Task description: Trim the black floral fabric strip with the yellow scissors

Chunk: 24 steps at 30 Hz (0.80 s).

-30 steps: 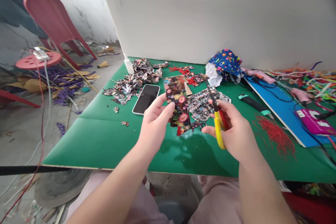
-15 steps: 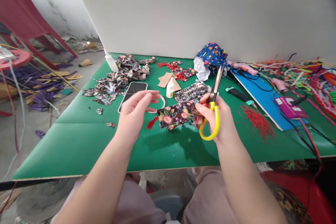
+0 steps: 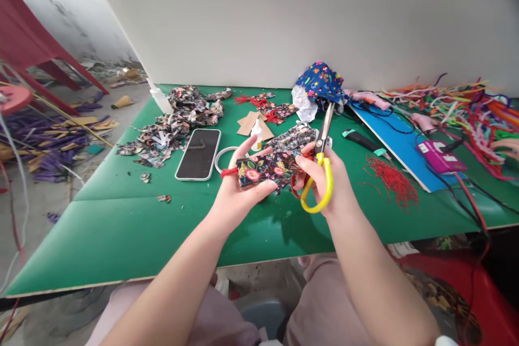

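My left hand [image 3: 237, 194] grips the left end of a dark floral fabric piece [image 3: 265, 167], held level above the green table [image 3: 121, 221]; a red tassel pokes out at its left end. My right hand [image 3: 324, 184] pinches the piece's right end while holding yellow-handled scissors [image 3: 320, 167], blades pointing up and away. A smartphone [image 3: 198, 154] lies face up just left of my left hand, next to a white ring [image 3: 221, 155].
Floral fabric scraps [image 3: 174, 124] are heaped at the back left. Cardboard pieces and a small glue bottle [image 3: 256, 135] sit behind my hands. A blue patterned cloth [image 3: 320, 82], red threads [image 3: 391, 181], a blue board [image 3: 399, 146], a purple device [image 3: 440, 154] and coloured strips lie to the right.
My left hand let go of the upright fabric piece, then took hold of its left end again. The piece now lies level between both hands, and the scissors point upward.
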Available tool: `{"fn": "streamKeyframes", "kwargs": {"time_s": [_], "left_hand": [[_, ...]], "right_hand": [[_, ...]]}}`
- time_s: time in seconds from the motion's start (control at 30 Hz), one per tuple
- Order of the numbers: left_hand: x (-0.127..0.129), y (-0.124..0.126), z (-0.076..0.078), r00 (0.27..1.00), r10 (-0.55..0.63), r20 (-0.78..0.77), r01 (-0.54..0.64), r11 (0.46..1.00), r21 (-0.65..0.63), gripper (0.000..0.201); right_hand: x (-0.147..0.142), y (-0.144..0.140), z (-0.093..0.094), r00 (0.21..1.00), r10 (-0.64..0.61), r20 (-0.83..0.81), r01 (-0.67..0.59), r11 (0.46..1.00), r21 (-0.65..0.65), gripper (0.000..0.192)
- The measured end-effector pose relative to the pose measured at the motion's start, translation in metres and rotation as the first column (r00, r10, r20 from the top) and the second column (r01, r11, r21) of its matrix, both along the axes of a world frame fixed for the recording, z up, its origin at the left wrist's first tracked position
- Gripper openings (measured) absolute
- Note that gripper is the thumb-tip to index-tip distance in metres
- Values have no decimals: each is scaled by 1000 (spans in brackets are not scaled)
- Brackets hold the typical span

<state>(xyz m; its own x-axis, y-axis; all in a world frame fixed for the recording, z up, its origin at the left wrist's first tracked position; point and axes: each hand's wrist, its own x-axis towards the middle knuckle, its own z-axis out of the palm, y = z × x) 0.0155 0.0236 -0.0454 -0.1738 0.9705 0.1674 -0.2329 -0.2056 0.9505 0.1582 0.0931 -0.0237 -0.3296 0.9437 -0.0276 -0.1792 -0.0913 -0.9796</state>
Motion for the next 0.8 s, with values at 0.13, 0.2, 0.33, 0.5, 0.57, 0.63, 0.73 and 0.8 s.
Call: {"fn": "streamKeyframes", "kwargs": {"time_s": [0.13,0.2,0.33,0.5,0.57,0.63,0.73,0.8], "left_hand": [[-8,1,3,988,51,148,-68,992,108,40],[-14,0,7,979,46,199,-70,991,115,35],[-24,-2,17,971,99,219,-130,982,134,36],[-28,-6,26,955,173,240,-211,967,140,37],[-29,-7,28,952,186,244,-225,964,144,37],[-30,-8,30,950,201,238,-242,957,158,38],[-31,-9,30,952,223,208,-263,945,193,37],[-31,-10,29,956,230,182,-267,938,219,37]], "right_hand": [[0,-5,1,988,138,67,-141,989,49,27],[2,-6,4,982,159,103,-173,974,149,34],[11,-8,10,953,45,299,-195,849,491,55],[28,-11,21,803,-236,547,-337,577,744,60],[33,-12,26,759,-298,579,-414,465,782,43],[38,-13,29,722,-331,608,-480,393,784,35],[42,-14,32,667,-393,633,-534,341,774,35],[43,-15,33,644,-435,630,-555,302,775,36]]}}
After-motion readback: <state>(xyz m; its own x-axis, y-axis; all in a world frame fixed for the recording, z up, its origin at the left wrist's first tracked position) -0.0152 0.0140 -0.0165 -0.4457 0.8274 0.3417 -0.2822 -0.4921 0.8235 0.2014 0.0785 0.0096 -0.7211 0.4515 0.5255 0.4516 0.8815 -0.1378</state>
